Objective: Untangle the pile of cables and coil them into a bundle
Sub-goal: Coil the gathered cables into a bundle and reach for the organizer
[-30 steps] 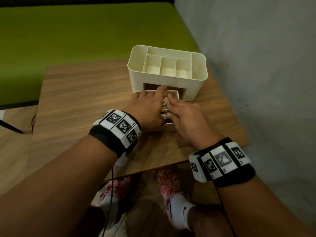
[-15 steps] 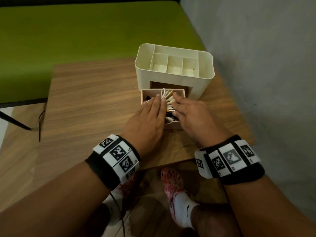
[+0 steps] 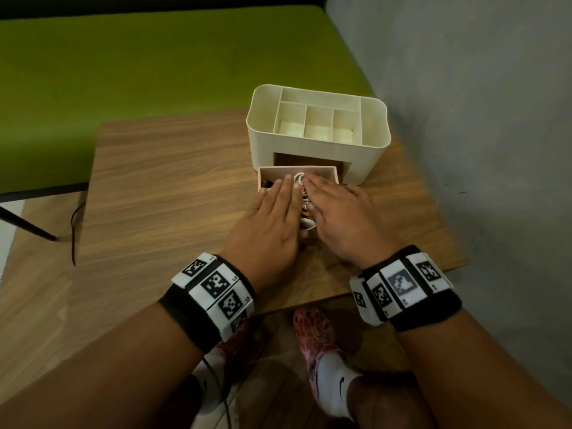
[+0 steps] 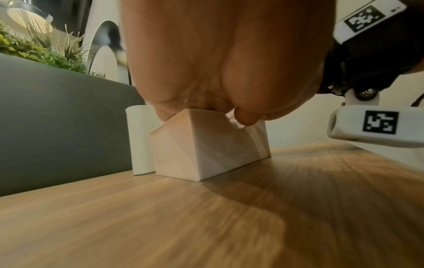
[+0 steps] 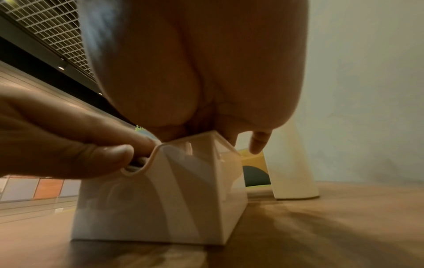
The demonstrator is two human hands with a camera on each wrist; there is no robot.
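A small drawer (image 3: 328, 172) stands pulled out of the cream organizer (image 3: 318, 131) on the wooden table (image 3: 173, 205). Tangled white, black and orange cables (image 3: 305, 209) lie inside it, mostly hidden under my hands. My left hand (image 3: 272, 218) lies flat over the drawer's left half, fingers straight. My right hand (image 3: 337, 212) lies flat over its right half. In the left wrist view my palm (image 4: 206, 72) rests on the drawer's rim (image 4: 199, 113). In the right wrist view my palm (image 5: 206, 81) sits on the drawer's (image 5: 160, 190) top edge.
The organizer's top compartments (image 3: 318, 128) hold nothing visible. A grey wall (image 3: 479, 150) runs along the table's right side. A green surface (image 3: 154, 63) lies behind the table. My feet (image 3: 315, 339) show below the near table edge.
The drawer has slid out of the organizer toward me. Both hands moved back with it and now lie flat over the cables.
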